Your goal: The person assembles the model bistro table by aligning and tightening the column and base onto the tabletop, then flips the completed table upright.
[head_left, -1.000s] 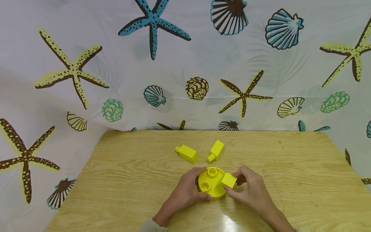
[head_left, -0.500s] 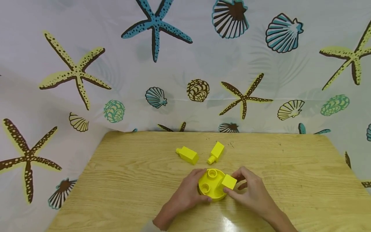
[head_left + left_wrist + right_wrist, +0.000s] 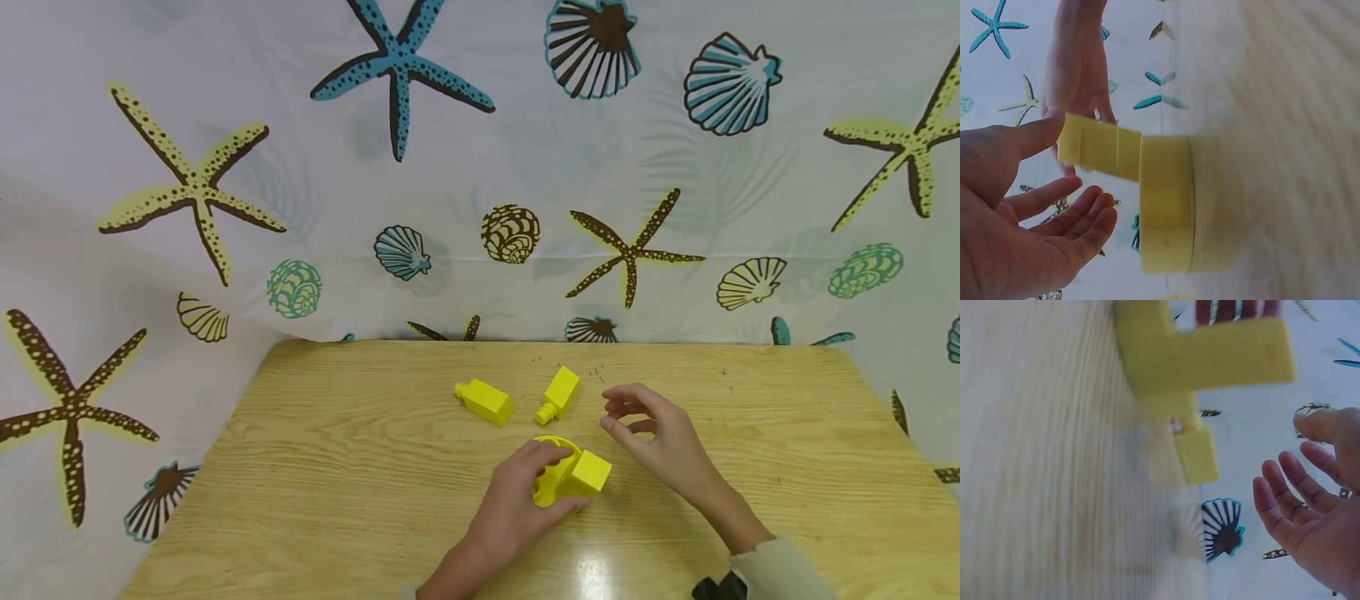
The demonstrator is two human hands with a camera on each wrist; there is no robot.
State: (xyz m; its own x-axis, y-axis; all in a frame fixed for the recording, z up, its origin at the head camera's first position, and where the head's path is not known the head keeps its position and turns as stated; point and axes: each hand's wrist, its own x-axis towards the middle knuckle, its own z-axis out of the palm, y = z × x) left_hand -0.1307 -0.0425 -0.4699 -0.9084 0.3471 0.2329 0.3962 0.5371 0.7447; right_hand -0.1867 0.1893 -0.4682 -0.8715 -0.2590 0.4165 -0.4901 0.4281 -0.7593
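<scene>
A round yellow base [image 3: 553, 477] with a raised rim rests on the table, partly covered by my left hand. One yellow square leg [image 3: 591, 473] stands at its right side, leaning a little in the left wrist view. My left hand [image 3: 519, 500] reaches over the base with thumb and fingers spread about this leg; the thumb tip is close to the leg's top, and contact is unclear. My right hand [image 3: 660, 433] hangs to the right, fingers loosely bent, holding nothing. Two more yellow legs [image 3: 486, 401] [image 3: 560, 392] with round pegs lie behind the base.
The wooden table [image 3: 337, 483] runs back to a pale cloth [image 3: 465, 158] printed with starfish and shells. Small dark marks [image 3: 596, 372] show on the wood near the back. A black band [image 3: 720, 587] is at my right wrist.
My right hand has let go of the standing leg and moved back and to the right. My left hand has left the base's rim and shifted right over it toward the leg.
</scene>
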